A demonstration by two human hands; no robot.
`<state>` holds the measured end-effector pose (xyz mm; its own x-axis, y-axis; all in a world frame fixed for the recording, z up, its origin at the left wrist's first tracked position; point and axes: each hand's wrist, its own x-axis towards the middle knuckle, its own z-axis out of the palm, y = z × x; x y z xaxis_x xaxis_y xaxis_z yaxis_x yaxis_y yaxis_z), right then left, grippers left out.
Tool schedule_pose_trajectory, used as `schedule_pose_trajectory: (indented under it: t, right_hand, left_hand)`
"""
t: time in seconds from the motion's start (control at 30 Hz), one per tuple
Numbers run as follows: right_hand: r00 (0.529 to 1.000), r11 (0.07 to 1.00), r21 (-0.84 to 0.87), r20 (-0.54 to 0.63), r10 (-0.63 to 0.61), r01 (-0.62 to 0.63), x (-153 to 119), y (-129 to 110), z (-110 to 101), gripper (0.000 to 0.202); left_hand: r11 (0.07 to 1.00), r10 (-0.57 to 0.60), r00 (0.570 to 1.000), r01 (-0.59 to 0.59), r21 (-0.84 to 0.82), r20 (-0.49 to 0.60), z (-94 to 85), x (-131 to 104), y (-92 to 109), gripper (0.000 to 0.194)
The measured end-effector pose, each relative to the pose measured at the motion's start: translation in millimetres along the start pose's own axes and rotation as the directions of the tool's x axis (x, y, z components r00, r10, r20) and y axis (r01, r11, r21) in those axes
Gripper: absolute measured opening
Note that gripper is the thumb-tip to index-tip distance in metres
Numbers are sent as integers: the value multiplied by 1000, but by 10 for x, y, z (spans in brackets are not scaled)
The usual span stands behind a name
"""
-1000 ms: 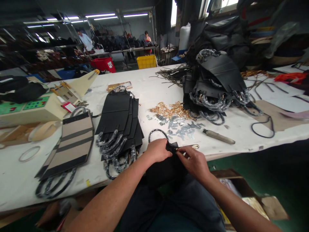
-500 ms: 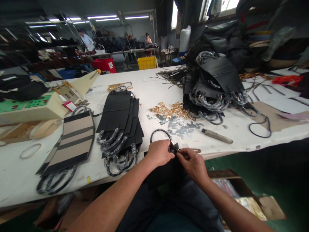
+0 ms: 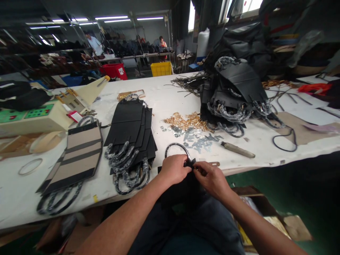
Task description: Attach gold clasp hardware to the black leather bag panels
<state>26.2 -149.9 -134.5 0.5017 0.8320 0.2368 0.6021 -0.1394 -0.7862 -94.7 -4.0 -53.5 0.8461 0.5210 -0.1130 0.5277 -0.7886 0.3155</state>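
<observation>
A black panel point(image 3: 170, 193) with a plastic-wrapped loop handle point(image 3: 176, 144) lies over the table's front edge and my lap. My left hand point(image 3: 175, 169) is closed on it at the handle's base. Beside it, touching the same spot, my right hand point(image 3: 211, 177) is pinched; what its fingertips hold is too small to make out. Gold metal pieces point(image 3: 186, 121) and flat silver pieces point(image 3: 202, 140) lie beyond my hands. To the left is a stack of black panels with wrapped handles point(image 3: 127, 122).
Beige-backed panels point(image 3: 82, 152) lie further left, near a cream machine point(image 3: 39, 118). A large pile of black panels point(image 3: 236, 85) stands back right. A wrapped tool point(image 3: 237, 149) rests right of the silver pieces. Two people are in the background.
The view has shifted slightly. My right hand's fingertips have moved in a little closer to my left hand at the handle's base.
</observation>
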Motion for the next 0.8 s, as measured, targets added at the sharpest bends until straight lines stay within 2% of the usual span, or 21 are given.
schedule_pose_trajectory:
  t: [0.17, 0.27, 0.33, 0.4, 0.47, 0.57, 0.63, 0.67, 0.73, 0.8]
  right_hand:
    - [999, 999, -26, 47, 21, -20, 17, -45, -51, 22]
    - [998, 999, 17, 45, 35, -35, 27, -110, -96, 23]
    - [994, 991, 93, 51, 96, -100, 53, -156, -128, 26]
    - [984, 973, 154, 69, 165, -174, 99, -194, -170, 38]
    - [974, 956, 200, 118, 192, -213, 158, -221, -235, 50]
    - [942, 952, 203, 289, 167, -231, 226, -261, -392, 47]
    - [910, 978, 80, 385, 150, -195, 239, -299, -521, 36]
    - [910, 989, -18, 388, 144, -148, 236, -324, -583, 33]
    - [949, 977, -212, 304, 83, -18, 226, -383, -690, 32]
    - [972, 960, -247, 223, -79, 135, 216, -467, -754, 38]
  left_hand:
    - [1000, -8, 1000, 8, 19, -1, -21, -9, 37, 15]
    - [999, 12, 999, -11, 38, -38, -71, -41, 78, 15]
    - [998, 45, 997, -42, 48, -63, -115, -73, 109, 16]
    - [995, 87, 994, -83, 52, -73, -151, -111, 132, 17]
    - [992, 123, 990, -120, 44, -74, -171, -156, 138, 18]
    - [985, 173, 982, -173, 13, -81, -185, -248, 121, 17]
    - [974, 225, 971, -226, -7, -87, -212, -333, 108, 14]
    - [967, 254, 963, -256, -10, -91, -238, -380, 104, 13]
    - [948, 315, 942, -318, -3, -114, -320, -477, 101, 15]
    - [925, 378, 913, -380, 17, -157, -441, -568, 103, 17]
